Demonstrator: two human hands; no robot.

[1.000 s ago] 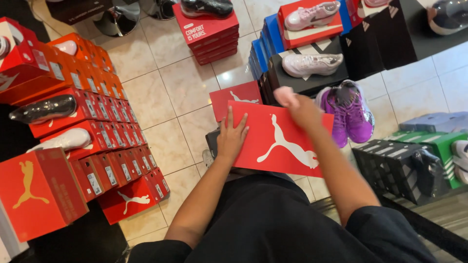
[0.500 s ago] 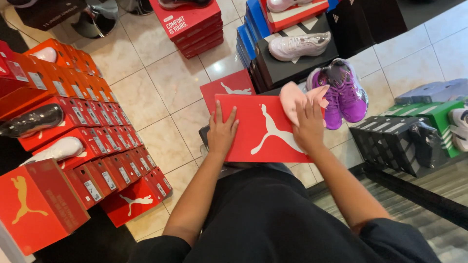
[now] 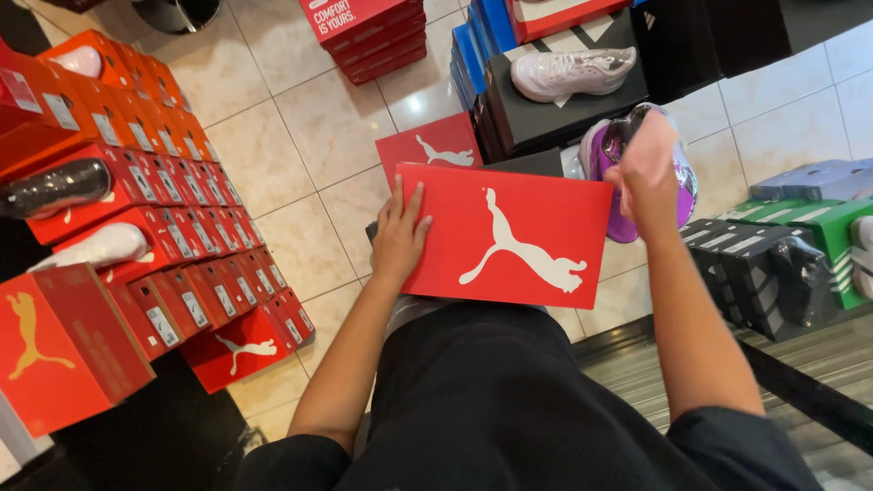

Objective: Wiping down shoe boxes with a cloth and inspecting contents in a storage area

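Note:
A red shoe box [image 3: 509, 236] with a white leaping-cat logo lies across my lap. My left hand [image 3: 400, 232] rests flat on its left edge, fingers spread. My right hand [image 3: 647, 168] is lifted off the box's upper right corner and hovers in front of a pair of purple shoes [image 3: 605, 150]. It partly hides them, and whether its fingers hold anything is unclear. A second red box [image 3: 432, 145] lies on the floor just behind the first.
Rows of red and orange shoe boxes [image 3: 182, 236] line the left, with a black shoe [image 3: 55, 186] and a white shoe [image 3: 100, 245] on top. A pale pink shoe [image 3: 568, 71] sits on a black box [image 3: 546, 118]. Green boxes [image 3: 818, 227] and black boxes [image 3: 755, 273] stand at right.
My right hand has lifted off the box's upper right corner and moved right, up in front of the purple shoes. The left hand stays on the box's left edge.

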